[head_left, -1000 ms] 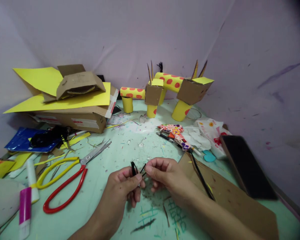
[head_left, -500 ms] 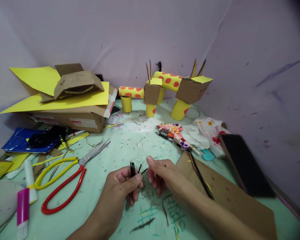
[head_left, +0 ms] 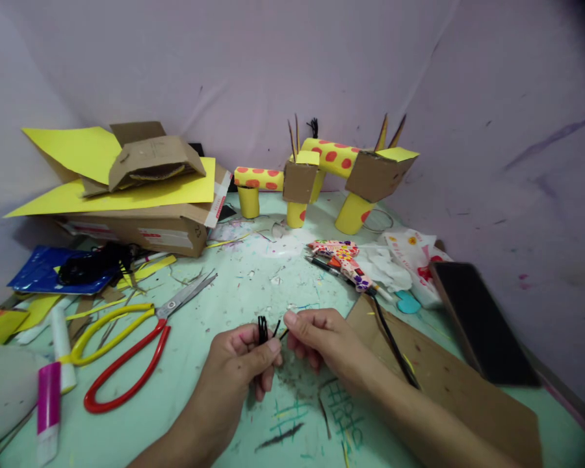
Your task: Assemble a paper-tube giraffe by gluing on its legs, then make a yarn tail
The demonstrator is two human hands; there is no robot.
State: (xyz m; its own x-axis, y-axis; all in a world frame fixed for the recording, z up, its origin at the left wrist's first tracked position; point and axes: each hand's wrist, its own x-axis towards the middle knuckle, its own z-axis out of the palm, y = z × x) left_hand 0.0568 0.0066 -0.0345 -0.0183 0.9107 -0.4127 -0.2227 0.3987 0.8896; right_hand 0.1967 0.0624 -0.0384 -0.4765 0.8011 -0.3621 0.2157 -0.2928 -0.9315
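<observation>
Near the front middle of the table, my left hand pinches a small looped bundle of black yarn, its loops standing up between thumb and fingers. Short loose ends poke out to the right of the bundle. My right hand is closed, thumb against forefinger, on the tip of one yarn end. Behind the hands stand two paper animals, a small one and a larger one, with yellow orange-dotted bodies and cardboard heads. A black tuft tops the larger one's rear.
Red-and-yellow-handled scissors lie partly open at left, near a pink glue tube. Black yarn rests on a blue packet. Cardboard and yellow paper top a box. At right are a floral-wrapped glue gun, a phone and a cardboard sheet.
My right hand has closed its thumb and forefinger onto a black yarn end that was just beside it. The left hand keeps its pinch; the whole view has shifted slightly.
</observation>
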